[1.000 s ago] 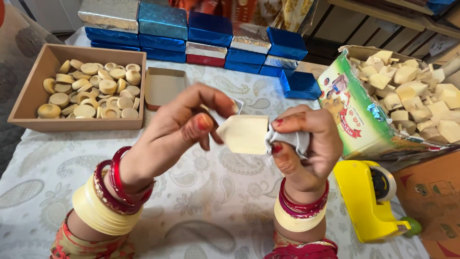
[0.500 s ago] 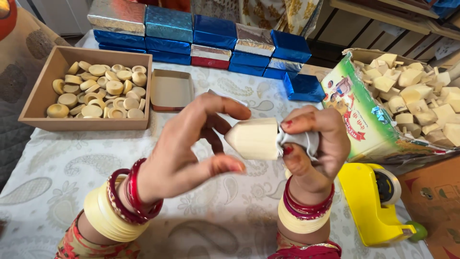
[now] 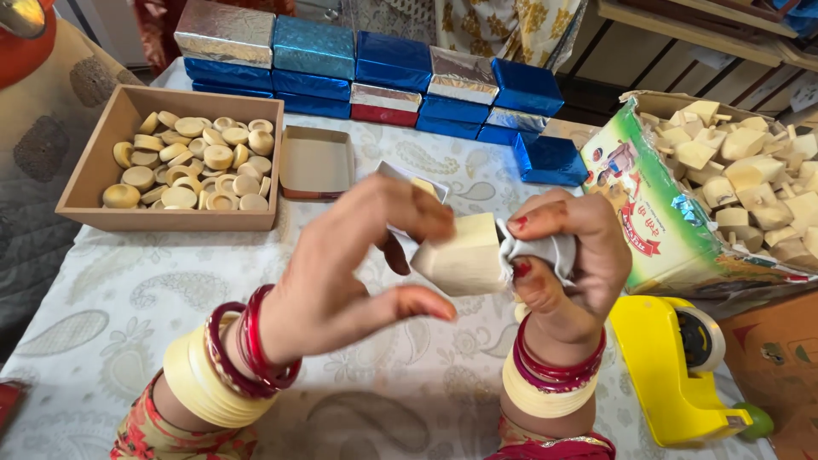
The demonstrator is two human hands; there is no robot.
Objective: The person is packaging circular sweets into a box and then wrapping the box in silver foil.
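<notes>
My right hand (image 3: 567,273) grips a cream, wedge-shaped block (image 3: 460,255) at chest height over the table. Crumpled silver foil (image 3: 537,250) is bunched at the block's right end, under my right fingers. My left hand (image 3: 349,273) hovers at the block's left end with its fingers spread. Its forefinger is at the block's upper corner and its thumb lies below it; the hand is blurred, and it holds nothing. Both wrists carry red and cream bangles.
A wooden tray (image 3: 85,183) of cream round discs sits at the left, a small open cardboard box (image 3: 317,162) beside it. Blue and silver foil-wrapped boxes (image 3: 400,72) are stacked at the back. A printed carton (image 3: 652,213) of cream chunks and a yellow tape dispenser (image 3: 669,375) are at the right.
My left hand let go of the block's left end and spread its fingers. The block, still in my right hand, tilted so its wide end points left.
</notes>
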